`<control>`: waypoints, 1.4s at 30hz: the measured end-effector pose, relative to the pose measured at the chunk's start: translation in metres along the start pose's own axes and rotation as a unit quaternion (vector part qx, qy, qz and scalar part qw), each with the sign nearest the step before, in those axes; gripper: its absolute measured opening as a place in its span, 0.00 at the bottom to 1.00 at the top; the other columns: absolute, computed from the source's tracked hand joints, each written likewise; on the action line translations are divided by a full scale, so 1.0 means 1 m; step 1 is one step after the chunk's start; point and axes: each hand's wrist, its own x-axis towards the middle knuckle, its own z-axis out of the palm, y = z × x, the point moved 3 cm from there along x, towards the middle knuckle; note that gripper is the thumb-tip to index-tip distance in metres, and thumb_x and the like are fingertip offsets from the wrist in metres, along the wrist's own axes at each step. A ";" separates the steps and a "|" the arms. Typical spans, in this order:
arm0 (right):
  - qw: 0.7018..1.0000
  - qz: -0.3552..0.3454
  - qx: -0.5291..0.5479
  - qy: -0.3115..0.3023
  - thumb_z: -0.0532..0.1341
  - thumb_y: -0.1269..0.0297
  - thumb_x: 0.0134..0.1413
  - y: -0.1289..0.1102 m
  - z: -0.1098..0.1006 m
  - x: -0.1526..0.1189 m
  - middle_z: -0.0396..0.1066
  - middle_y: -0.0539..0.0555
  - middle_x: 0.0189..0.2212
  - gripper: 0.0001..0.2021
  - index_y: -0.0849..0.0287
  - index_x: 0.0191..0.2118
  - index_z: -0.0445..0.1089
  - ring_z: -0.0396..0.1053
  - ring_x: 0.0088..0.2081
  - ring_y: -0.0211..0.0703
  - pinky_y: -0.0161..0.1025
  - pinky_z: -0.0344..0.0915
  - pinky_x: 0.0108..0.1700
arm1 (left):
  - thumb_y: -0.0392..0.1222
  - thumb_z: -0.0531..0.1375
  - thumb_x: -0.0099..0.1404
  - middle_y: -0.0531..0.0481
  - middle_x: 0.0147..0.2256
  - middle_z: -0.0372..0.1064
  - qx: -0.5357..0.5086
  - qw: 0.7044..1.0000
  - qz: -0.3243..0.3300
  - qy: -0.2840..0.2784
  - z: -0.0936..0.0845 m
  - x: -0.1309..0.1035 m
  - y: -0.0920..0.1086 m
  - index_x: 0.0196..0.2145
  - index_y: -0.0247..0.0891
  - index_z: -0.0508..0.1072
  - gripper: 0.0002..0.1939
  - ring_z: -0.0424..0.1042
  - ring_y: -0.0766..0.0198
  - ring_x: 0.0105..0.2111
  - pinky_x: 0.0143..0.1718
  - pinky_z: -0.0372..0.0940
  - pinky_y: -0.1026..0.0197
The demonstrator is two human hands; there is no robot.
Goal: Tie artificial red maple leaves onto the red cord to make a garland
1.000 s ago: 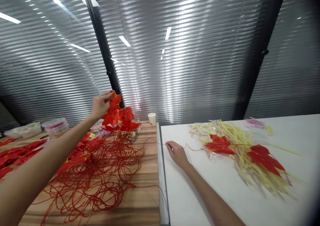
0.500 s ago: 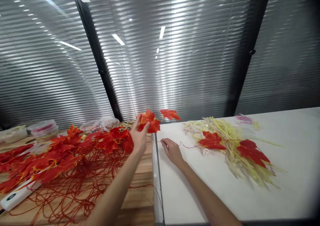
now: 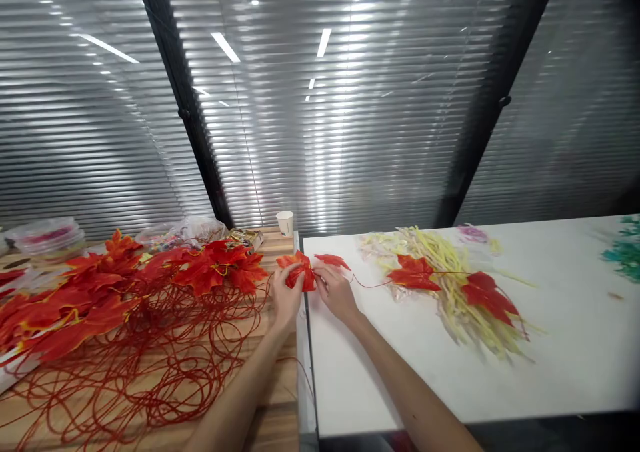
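Observation:
My left hand (image 3: 287, 294) is closed on a red artificial maple leaf (image 3: 296, 263), thumb in front and fingers behind. Beside it my right hand (image 3: 336, 291) pinches at the leaf's right edge, where the red cord (image 3: 367, 284) comes in; the exact grip is too small to make out. Just behind the right fingers is another red leaf (image 3: 333, 261). The cord runs on to the right, to a leaf (image 3: 414, 273) and a darker red leaf (image 3: 489, 297), both lying over pale yellow strips (image 3: 457, 312).
A pile of red leaves (image 3: 95, 292) and a tangle of red cord (image 3: 165, 365) cover the wooden table (image 3: 280, 399) at left. A paper cup (image 3: 285, 223) and plastic tubs (image 3: 47, 239) stand at the back. Green material (image 3: 625, 249) lies far right on the white table (image 3: 565, 359).
Both hands have come together: the left lowered its leaf, and the right rose from the cord to the leaf's edge. The view has shifted, bringing the paper cup into sight.

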 end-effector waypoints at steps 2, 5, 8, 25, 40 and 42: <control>1.000 0.008 -0.017 -0.007 0.49 0.75 0.51 0.002 0.001 -0.001 0.68 0.56 0.35 0.11 0.59 0.38 0.65 0.65 0.40 0.44 0.40 0.63 0.39 | 0.40 0.59 0.52 0.45 0.39 0.68 -0.082 0.996 -0.037 -0.003 0.001 0.001 -0.002 0.38 0.37 0.72 0.14 0.66 0.60 0.42 0.47 0.60 0.56; 0.999 0.034 -0.032 -0.022 0.49 0.74 0.51 0.005 0.004 -0.003 0.67 0.55 0.31 0.10 0.60 0.37 0.65 0.65 0.34 0.42 0.37 0.63 0.33 | 0.40 0.60 0.51 0.43 0.43 0.68 -0.262 0.957 -0.120 -0.019 0.004 0.005 -0.005 0.41 0.35 0.69 0.18 0.67 0.60 0.42 0.45 0.62 0.57; 0.999 0.043 -0.025 -0.010 0.48 0.71 0.55 0.006 0.005 -0.005 0.67 0.54 0.32 0.09 0.59 0.36 0.65 0.66 0.33 0.40 0.35 0.63 0.31 | 0.36 0.61 0.50 0.44 0.42 0.69 -0.425 0.882 -0.200 -0.040 0.006 0.007 -0.004 0.41 0.35 0.69 0.18 0.69 0.62 0.40 0.45 0.61 0.59; 1.000 0.006 0.001 0.023 0.49 0.73 0.53 0.008 0.003 -0.008 0.67 0.56 0.38 0.11 0.59 0.37 0.66 0.66 0.41 0.42 0.40 0.65 0.40 | 0.43 0.58 0.51 0.49 0.25 0.66 0.042 0.995 -0.075 -0.042 0.002 -0.001 -0.012 0.20 0.35 0.69 0.09 0.65 0.61 0.32 0.37 0.58 0.59; 1.000 0.013 0.014 -0.020 0.49 0.79 0.45 0.009 0.008 -0.011 0.66 0.55 0.40 0.18 0.57 0.40 0.66 0.66 0.37 0.41 0.36 0.64 0.33 | 0.36 0.53 0.58 0.45 0.44 0.60 0.205 0.961 0.181 -0.033 0.002 -0.014 0.023 0.40 0.40 0.67 0.11 0.60 0.58 0.45 0.45 0.58 0.54; 0.999 0.011 0.009 -0.037 0.49 0.80 0.42 0.009 0.009 -0.012 0.66 0.55 0.39 0.18 0.58 0.39 0.66 0.66 0.37 0.41 0.35 0.64 0.32 | 0.35 0.52 0.59 0.47 0.38 0.62 0.193 0.967 0.163 -0.046 0.003 -0.014 0.020 0.35 0.40 0.69 0.08 0.62 0.60 0.40 0.42 0.59 0.55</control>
